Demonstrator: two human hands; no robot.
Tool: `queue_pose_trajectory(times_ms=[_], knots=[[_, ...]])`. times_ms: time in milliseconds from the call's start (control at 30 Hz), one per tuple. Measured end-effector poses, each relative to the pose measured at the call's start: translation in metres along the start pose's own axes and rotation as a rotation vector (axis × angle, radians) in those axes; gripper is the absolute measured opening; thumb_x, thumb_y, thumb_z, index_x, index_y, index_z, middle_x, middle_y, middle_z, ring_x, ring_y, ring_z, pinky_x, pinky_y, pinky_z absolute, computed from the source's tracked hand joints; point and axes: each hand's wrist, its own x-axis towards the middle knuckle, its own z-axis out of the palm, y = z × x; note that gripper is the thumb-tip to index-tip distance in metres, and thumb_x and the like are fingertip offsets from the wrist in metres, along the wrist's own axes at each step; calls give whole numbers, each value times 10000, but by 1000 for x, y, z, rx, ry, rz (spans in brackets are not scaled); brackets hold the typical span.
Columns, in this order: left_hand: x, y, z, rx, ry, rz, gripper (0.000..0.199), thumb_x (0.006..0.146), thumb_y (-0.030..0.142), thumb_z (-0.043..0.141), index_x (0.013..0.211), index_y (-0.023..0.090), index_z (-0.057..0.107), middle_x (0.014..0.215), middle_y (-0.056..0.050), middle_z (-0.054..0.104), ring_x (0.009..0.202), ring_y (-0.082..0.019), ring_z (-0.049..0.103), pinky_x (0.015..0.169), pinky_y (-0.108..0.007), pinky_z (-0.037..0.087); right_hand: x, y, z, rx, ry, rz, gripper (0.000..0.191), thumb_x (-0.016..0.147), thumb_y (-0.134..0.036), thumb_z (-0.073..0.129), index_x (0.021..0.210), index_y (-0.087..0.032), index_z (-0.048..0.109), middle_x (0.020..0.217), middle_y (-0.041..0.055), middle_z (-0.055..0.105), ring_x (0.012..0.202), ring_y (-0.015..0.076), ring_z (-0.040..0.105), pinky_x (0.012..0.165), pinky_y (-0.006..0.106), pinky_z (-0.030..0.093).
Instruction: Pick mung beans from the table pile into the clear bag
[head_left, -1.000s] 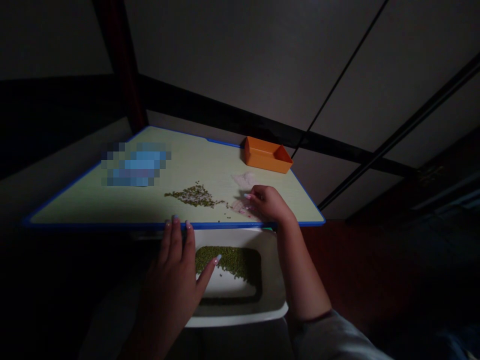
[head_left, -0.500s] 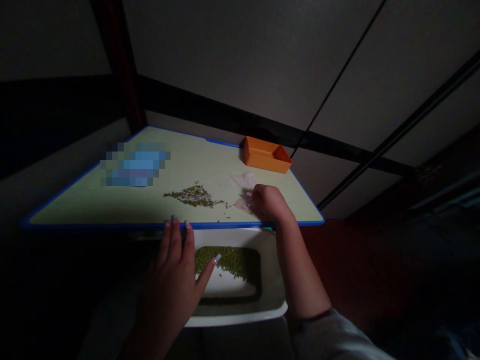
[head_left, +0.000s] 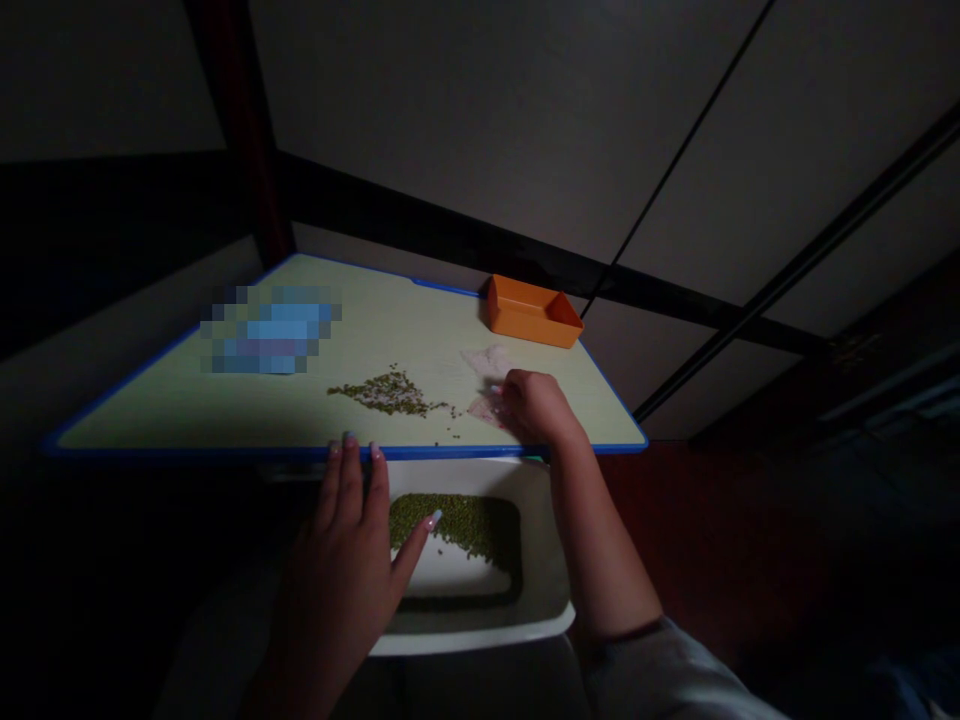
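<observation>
Green beans (head_left: 388,402) are lying near the right hand (head_left: 545,405), whose bunched fingers are hanging over pinkish bits (head_left: 484,410) beyond the white tub (head_left: 480,639), pinching what, if anything, I can't tell; the left hand (head_left: 346,560) is resting spread and unclenched at the tub's left end. Scattered past the tub and heaped inside it, the beans are looking light, hard and slippery, probably suiting a fingertip pinch or a scoop from the heap's edge.

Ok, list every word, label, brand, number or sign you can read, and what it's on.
No readable text.
Blue item on the table: pixelated, illegible.
Pinkish scrap by the right hand: red marks, too small and blurred to read.
Orange box, white tub: no lettering seen.
</observation>
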Motion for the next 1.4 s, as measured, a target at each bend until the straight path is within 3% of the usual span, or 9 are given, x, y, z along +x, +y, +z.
queue_pose_trajectory(times_ms=[467, 667, 767, 933, 1067, 1267, 1400], knots=[[-1, 0, -1, -12, 4, -4, 851, 845, 643, 276, 1421, 16, 281, 1555, -254, 144, 1462, -341, 99, 1110, -500, 312, 8, 2, 7, -61, 11, 109, 276, 931, -344, 451, 920, -175, 669, 925, 129, 719, 826, 209, 629, 705, 282, 336], [1, 1, -2, -13, 4, -11, 843, 850, 637, 269, 1422, 19, 279, 1554, -250, 155, 1463, -333, 99, 1101, -502, 326, 10, 2, 3, -103, 163, 182, 267, 947, -320, 421, 955, -178, 647, 943, 128, 700, 867, 220, 609, 750, 307, 330], [1, 1, -2, -12, 4, -9, 840, 849, 636, 274, 1424, 24, 277, 1557, -247, 146, 1464, -333, 99, 1103, -504, 322, 9, -2, -1, -94, 219, 150, 254, 950, -294, 413, 952, -181, 641, 960, 121, 688, 915, 216, 588, 770, 306, 324], [2, 1, -1, -10, 0, -3, 846, 845, 638, 283, 1422, 20, 281, 1554, -252, 149, 1462, -339, 106, 1100, -502, 325, 7, -6, -1, -53, 116, 52, 242, 938, -318, 454, 931, -180, 653, 931, 109, 693, 892, 205, 590, 758, 292, 325], [2, 2, -2, -10, -11, -13, 832, 847, 621, 298, 1422, 19, 282, 1552, -257, 152, 1460, -345, 113, 1096, -502, 331, 9, -4, 3, -51, 52, 63, 269, 948, -356, 443, 969, -180, 644, 947, 110, 702, 879, 205, 608, 769, 298, 326], [1, 2, -2, -14, -5, -13, 836, 844, 624, 305, 1429, 28, 268, 1558, -252, 134, 1462, -343, 99, 1106, -504, 315, 15, 2, 6, -149, 97, 215, 293, 954, -358, 414, 1021, -166, 625, 977, 149, 692, 907, 240, 615, 806, 339, 341], [1, 1, -2, -24, 3, -10, 845, 842, 638, 295, 1431, 33, 266, 1556, -249, 144, 1463, -340, 97, 1102, -506, 320, 14, -2, 4, -150, 124, 198, 268, 954, -322, 408, 1001, -169, 623, 976, 148, 686, 913, 230, 601, 803, 329, 337]])
